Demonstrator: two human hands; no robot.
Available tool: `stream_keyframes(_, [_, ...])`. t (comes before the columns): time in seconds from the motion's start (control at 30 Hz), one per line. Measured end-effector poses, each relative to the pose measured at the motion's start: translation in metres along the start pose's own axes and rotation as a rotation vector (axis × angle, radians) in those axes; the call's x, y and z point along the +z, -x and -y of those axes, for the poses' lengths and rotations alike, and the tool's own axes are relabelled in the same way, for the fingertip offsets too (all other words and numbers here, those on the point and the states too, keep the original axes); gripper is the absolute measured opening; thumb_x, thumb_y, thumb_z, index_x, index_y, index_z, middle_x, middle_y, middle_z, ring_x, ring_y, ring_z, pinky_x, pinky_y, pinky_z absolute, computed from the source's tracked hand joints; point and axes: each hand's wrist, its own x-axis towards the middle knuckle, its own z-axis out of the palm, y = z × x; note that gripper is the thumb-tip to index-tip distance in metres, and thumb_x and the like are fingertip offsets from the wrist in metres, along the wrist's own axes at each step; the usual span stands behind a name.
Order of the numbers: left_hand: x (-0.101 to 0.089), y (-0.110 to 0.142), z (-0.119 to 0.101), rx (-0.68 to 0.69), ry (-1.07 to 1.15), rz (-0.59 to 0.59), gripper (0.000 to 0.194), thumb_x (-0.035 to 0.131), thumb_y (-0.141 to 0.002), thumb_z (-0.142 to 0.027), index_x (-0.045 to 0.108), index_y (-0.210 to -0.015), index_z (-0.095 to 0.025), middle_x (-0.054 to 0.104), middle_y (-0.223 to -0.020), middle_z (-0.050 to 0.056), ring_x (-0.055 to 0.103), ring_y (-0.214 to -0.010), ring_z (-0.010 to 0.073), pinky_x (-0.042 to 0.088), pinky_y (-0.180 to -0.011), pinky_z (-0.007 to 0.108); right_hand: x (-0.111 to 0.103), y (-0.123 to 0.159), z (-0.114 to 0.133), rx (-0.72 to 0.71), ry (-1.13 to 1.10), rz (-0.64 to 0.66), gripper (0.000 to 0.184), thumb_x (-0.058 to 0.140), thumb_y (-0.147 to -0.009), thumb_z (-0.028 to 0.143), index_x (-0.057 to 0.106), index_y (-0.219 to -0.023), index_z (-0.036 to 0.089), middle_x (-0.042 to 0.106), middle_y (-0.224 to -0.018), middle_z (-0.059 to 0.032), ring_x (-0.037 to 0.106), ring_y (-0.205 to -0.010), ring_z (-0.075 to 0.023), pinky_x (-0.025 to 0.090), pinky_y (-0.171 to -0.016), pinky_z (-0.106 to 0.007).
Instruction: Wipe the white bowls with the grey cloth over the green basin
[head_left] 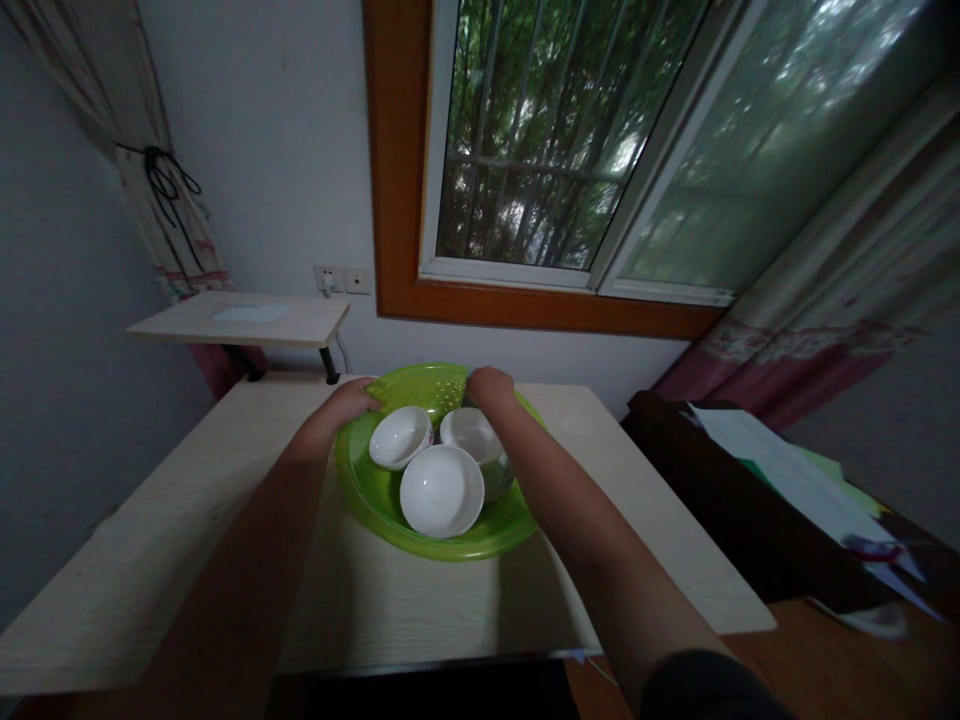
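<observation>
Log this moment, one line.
left hand: at rim of round green plastic basin; right hand: over far side, grip unclear; inside: round white bowls

Open passage exists over the table (637, 500) right of the green basin (442, 548); leftward, the raised shelf (247, 320) obstructs, its rear clearance apparently narrow.

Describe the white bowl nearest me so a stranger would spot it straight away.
On the pale wood-grain table sits a round, bright green plastic basin. In its near part is a round, glossy white bowl, its hollow facing up. It lies closer to you than the other white bowls.
</observation>
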Motion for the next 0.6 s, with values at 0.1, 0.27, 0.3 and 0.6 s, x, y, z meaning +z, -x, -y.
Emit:
stream_keyframes(0.1, [0.000, 0.001, 0.001, 0.011, 0.026, 0.009, 0.055, 0.072, -0.057, -0.019, 0.076, -0.112, -0.017, 0.081, -0.093, 0.008, 0.073, -0.070, 0.0254, 0.055, -0.062, 0.033, -0.003, 0.002, -0.006, 0.008, 0.021, -0.016, 0.046, 0.072, -0.094, 0.041, 0.076, -0.129, 0.011, 0.073, -0.127, -0.0296, 0.072, -0.122, -0.0349, 0.056, -0.100, -0.040])
stream_keyframes(0.27, [0.001, -0.001, 0.002, 0.006, 0.058, 0.014, 0.055, 0.074, -0.057, -0.017, 0.076, -0.111, -0.017, 0.081, -0.094, 0.009, 0.072, -0.070, 0.0260, 0.055, -0.063, 0.034, 0.008, 0.001, 0.001, -0.152, 0.004, -0.022, 0.041, 0.060, -0.102, 0.039, 0.077, -0.129, 0.014, 0.074, -0.128, -0.0236, 0.070, -0.125, -0.0321, 0.053, -0.105, -0.036])
stream_keyframes(0.3, [0.001, 0.000, 0.001, -0.005, 0.062, 0.014, 0.055, 0.073, -0.057, -0.017, 0.076, -0.112, -0.016, 0.081, -0.093, 0.009, 0.072, -0.069, 0.0261, 0.055, -0.063, 0.035, 0.010, 0.001, 0.004, -0.203, -0.005, -0.020, 0.040, 0.055, -0.105, 0.039, 0.077, -0.129, 0.015, 0.074, -0.131, -0.0212, 0.069, -0.127, -0.0301, 0.051, -0.106, -0.034])
stream_keyframes(0.6, [0.002, 0.003, -0.004, -0.019, 0.058, 0.001, 0.057, 0.072, -0.056, -0.017, 0.077, -0.113, -0.016, 0.081, -0.093, 0.010, 0.072, -0.071, 0.0275, 0.055, -0.063, 0.035, 0.021, -0.006, 0.019, -0.364, -0.048, -0.011, 0.050, 0.038, -0.112, 0.045, 0.075, -0.129, 0.017, 0.071, -0.139, -0.0158, 0.066, -0.131, -0.0241, 0.047, -0.111, -0.030])
